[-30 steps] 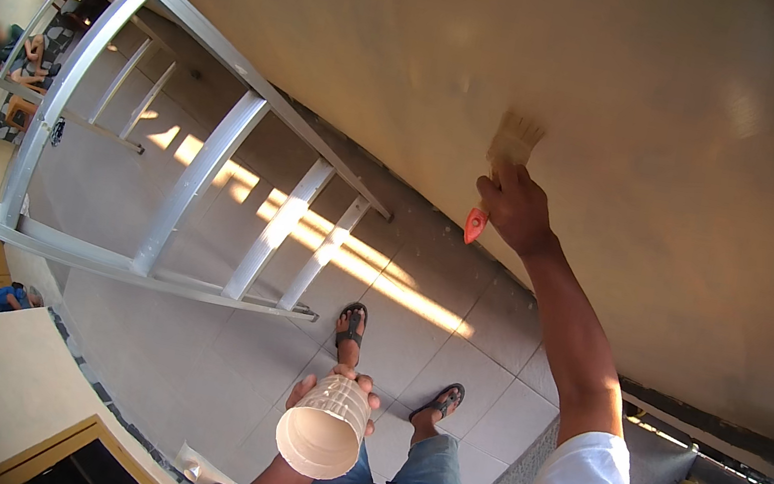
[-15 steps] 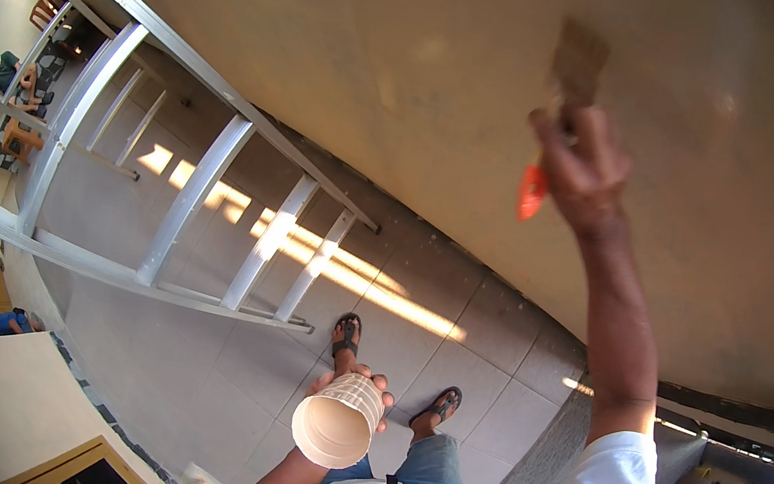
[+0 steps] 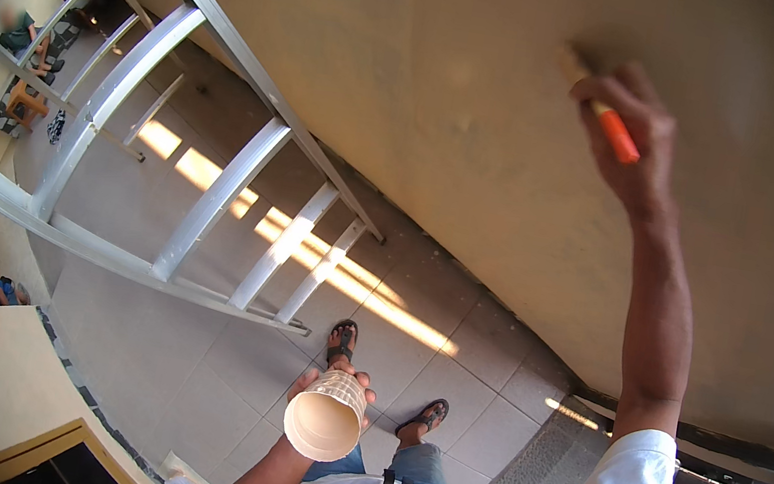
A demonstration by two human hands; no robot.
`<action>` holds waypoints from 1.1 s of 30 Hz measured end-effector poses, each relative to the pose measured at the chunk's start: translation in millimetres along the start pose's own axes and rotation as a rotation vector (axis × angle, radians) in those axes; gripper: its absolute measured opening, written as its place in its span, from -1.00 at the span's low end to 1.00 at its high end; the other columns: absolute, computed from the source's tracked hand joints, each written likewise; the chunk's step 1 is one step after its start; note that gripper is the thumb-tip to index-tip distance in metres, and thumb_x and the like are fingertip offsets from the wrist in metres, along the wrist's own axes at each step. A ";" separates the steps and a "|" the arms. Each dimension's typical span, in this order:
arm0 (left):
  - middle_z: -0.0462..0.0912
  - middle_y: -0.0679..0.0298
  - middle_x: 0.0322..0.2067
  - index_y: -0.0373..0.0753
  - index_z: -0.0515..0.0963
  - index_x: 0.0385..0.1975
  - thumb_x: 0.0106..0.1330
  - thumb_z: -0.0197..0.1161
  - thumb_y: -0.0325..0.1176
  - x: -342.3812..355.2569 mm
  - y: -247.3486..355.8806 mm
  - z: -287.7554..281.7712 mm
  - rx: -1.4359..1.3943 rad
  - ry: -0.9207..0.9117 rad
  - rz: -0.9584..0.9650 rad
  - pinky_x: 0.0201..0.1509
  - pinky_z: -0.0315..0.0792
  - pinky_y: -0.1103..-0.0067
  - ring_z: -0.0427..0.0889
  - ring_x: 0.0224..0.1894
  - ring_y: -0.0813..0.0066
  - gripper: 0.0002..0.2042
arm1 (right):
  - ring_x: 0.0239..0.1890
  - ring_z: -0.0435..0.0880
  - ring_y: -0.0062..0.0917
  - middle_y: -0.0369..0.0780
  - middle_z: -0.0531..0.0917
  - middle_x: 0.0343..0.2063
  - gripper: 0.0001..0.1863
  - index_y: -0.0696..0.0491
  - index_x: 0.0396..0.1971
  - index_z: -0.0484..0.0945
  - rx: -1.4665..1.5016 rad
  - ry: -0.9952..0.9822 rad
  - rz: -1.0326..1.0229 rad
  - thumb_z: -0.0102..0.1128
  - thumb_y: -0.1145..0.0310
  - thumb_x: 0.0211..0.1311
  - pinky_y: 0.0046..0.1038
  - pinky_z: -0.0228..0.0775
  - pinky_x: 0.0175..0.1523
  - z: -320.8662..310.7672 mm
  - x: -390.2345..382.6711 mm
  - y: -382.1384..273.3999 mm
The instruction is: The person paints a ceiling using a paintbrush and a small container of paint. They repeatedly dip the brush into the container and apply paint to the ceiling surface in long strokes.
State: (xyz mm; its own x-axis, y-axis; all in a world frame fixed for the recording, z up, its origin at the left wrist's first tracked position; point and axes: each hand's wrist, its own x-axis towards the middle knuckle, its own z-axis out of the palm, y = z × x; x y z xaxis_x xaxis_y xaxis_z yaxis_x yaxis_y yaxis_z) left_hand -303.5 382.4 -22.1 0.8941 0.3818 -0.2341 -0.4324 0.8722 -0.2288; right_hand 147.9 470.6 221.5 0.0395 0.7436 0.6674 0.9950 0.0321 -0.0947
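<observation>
My left hand (image 3: pixel 364 386) is wrapped round a pale cream cup (image 3: pixel 324 420) with a checked outside and a ragged rim. Its mouth faces up toward me, and the inside looks cream-coloured. Higher up and to the right, my raised right hand (image 3: pixel 638 140) grips a paintbrush (image 3: pixel 618 137) by its orange-tipped handle. The brush head points up and left, at the tan wall (image 3: pixel 474 74); it is blurred, and I cannot tell whether the bristles touch the surface.
An aluminium ladder (image 3: pixel 221 201) stands at the left, close to the wall. Beneath are grey floor tiles (image 3: pixel 276 366) with streaks of sunlight. A person (image 3: pixel 20 32) sits far left near a wooden stool (image 3: pixel 27 104). A brown-framed opening (image 3: pixel 60 454) lies at lower left.
My right hand has moved right and slightly down along the wall, and the brush now tilts more to the left. The cup has shifted slightly left; the view has turned a little.
</observation>
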 end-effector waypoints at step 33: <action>0.46 0.02 0.25 -0.21 0.48 0.29 0.53 0.10 0.06 48.1 -5.0 58.8 -0.004 -0.112 -0.322 0.17 0.59 0.08 0.48 0.30 0.00 -0.47 | -0.27 0.78 -0.35 -0.05 0.73 -0.17 -0.48 0.36 0.07 0.57 1.072 0.911 1.064 0.05 0.14 0.49 -0.32 0.69 -0.08 -76.0 -209.3 -77.0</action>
State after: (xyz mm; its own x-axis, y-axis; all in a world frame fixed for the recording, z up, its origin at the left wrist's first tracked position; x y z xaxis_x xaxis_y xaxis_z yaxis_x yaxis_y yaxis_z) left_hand -251.5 414.3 23.3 0.9920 0.1183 -0.0436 -0.1258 0.9524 -0.2776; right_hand 70.0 261.7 145.3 0.9776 0.1689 0.1258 0.0279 0.4881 -0.8723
